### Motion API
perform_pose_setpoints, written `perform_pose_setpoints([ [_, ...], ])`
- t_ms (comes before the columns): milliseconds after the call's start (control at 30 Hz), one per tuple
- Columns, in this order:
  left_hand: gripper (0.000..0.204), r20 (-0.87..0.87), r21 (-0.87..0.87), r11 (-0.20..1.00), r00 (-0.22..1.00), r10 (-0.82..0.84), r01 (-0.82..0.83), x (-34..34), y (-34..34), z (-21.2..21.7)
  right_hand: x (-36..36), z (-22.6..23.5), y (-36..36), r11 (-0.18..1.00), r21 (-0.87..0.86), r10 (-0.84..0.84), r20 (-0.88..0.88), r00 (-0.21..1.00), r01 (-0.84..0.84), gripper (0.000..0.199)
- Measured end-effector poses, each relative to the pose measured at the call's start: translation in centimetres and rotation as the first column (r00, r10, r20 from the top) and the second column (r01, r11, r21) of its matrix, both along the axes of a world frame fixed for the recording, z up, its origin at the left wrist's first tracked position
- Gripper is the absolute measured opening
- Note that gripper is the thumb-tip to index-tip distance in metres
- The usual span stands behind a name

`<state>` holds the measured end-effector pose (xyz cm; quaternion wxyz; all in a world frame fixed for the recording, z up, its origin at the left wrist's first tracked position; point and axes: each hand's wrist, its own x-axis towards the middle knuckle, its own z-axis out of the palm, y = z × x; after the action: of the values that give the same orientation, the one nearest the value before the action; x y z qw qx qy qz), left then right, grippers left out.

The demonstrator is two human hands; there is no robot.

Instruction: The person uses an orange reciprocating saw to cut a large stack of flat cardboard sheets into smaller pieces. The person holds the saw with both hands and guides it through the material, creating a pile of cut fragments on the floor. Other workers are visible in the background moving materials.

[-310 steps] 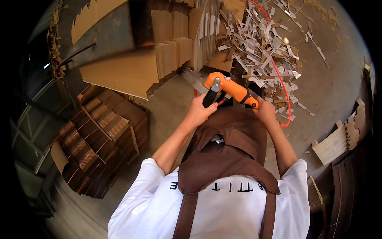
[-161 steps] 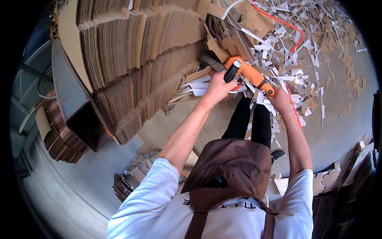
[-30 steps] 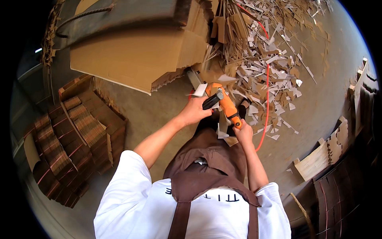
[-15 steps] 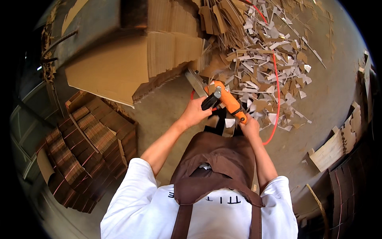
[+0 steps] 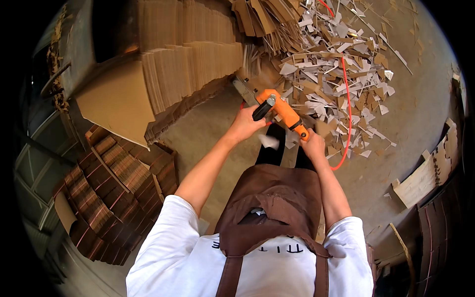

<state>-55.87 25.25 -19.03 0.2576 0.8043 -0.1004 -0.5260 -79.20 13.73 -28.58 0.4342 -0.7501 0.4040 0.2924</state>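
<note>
Both of my hands hold an orange air tool [image 5: 283, 110] slanting across in front of my legs. My left hand [image 5: 242, 125] is closed around its black side handle [image 5: 261, 110]. At the tool's near end, my right hand [image 5: 313, 144] grips the rear; part of that grip is hidden. The metal head [image 5: 244, 90] points far left, close to a tall stack of brown cardboard sheets [image 5: 190, 72]. Whether the head touches the stack, I cannot tell. A pale scrap [image 5: 269, 142], blurred, shows just below the tool.
A red hose [image 5: 349, 104] curves along the right. White and brown cardboard offcuts [image 5: 336, 84] lie heaped on the floor ahead. Strapped bundles of cardboard [image 5: 109, 188] stand at left, and dark bundles [image 5: 433, 237] at right, near a torn board [image 5: 425, 173].
The view has shifted, so the cardboard stack sits further left. The tool has moved slightly up in the picture, still in both hands. The pale scrap below it has moved and blurred.
</note>
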Motion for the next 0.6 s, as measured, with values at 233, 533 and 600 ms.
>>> perform_pose_setpoints([
  [233,0.021,0.031,-0.029,0.998,0.997,0.064,-0.063,0.8,0.9,-3.2,1.0,-2.1,-0.3,0.998,0.003,0.065,0.001,0.998,-0.065,0.028],
  [533,0.021,0.000,-0.061,0.997,0.998,0.055,-0.055,1.3,-0.1,-6.4,1.2,-5.6,-1.2,0.999,-0.016,0.040,-0.033,0.999,-0.040,0.027],
  [600,0.022,-0.011,-0.033,0.999,0.999,0.043,-0.043,1.4,-0.3,-7.5,1.4,-5.9,-1.5,0.999,-0.012,0.038,-0.053,0.998,-0.039,0.027],
])
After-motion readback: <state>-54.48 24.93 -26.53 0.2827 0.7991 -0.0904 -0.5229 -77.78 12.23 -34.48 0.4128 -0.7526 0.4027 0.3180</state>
